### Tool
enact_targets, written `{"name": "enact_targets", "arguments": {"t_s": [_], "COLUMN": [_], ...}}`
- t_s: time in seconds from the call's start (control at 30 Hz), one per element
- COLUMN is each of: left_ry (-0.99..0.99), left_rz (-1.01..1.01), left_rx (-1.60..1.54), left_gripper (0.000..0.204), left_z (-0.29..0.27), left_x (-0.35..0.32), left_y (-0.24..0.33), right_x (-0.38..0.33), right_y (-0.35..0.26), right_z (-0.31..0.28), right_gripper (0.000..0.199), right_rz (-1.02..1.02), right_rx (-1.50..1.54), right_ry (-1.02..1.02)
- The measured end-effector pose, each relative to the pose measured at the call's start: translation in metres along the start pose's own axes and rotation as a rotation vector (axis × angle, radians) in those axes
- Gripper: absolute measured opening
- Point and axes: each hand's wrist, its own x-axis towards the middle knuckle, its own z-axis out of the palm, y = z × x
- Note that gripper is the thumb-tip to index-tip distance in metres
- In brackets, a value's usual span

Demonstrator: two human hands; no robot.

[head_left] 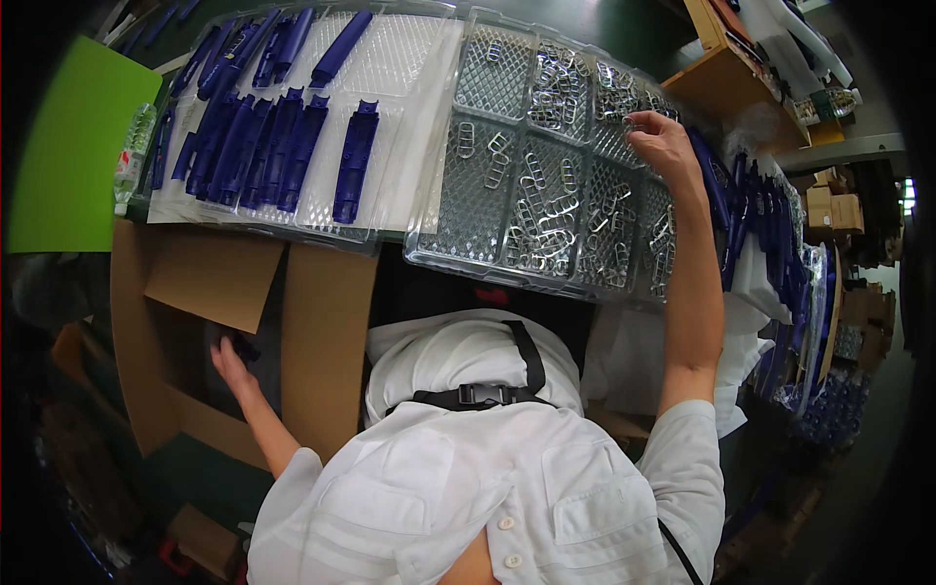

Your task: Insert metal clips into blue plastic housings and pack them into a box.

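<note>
Head view: right hand (pixel 663 136) pinches a metal clip (pixel 632 123); left hand (pixel 232 363) grips a dark piece (pixel 244 346).

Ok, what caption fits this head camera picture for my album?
Right hand reaches into a clear tray of metal clips; left hand dips into a cardboard box.
</note>
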Motion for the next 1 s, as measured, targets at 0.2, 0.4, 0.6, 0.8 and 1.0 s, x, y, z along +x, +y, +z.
{"name": "enact_targets", "arguments": {"t_s": [0.2,0.4,0.6,0.8,1.0], "left_ry": [0.43,-0.513,-1.31,-1.56,-1.621], "left_rz": [0.129,0.28,-0.232,-0.317,-0.313], "left_rx": [-0.552,-0.691,-0.503,-0.351,-0.299], "left_gripper": [0.048,0.054,0.055,0.06,0.063], "left_z": [-0.043,0.106,0.262,0.318,0.32], "left_x": [-0.151,-0.232,-0.29,-0.337,-0.344], "left_y": [0.133,0.241,0.238,0.239,0.233], "right_x": [-0.075,-0.146,-0.196,-0.238,-0.241], "right_y": [-0.044,-0.06,-0.079,-0.086,-0.076], "right_z": [0.0,-0.001,0.002,0.011,0.029], "right_gripper": [0.049,0.035,0.023,0.018,0.021], "right_rz": [-0.049,-0.067,-0.126,-0.138,-0.433], "right_rx": [0.528,0.635,0.75,0.904,0.381], "right_ry": [-0.127,-0.046,0.006,0.107,0.313]}}
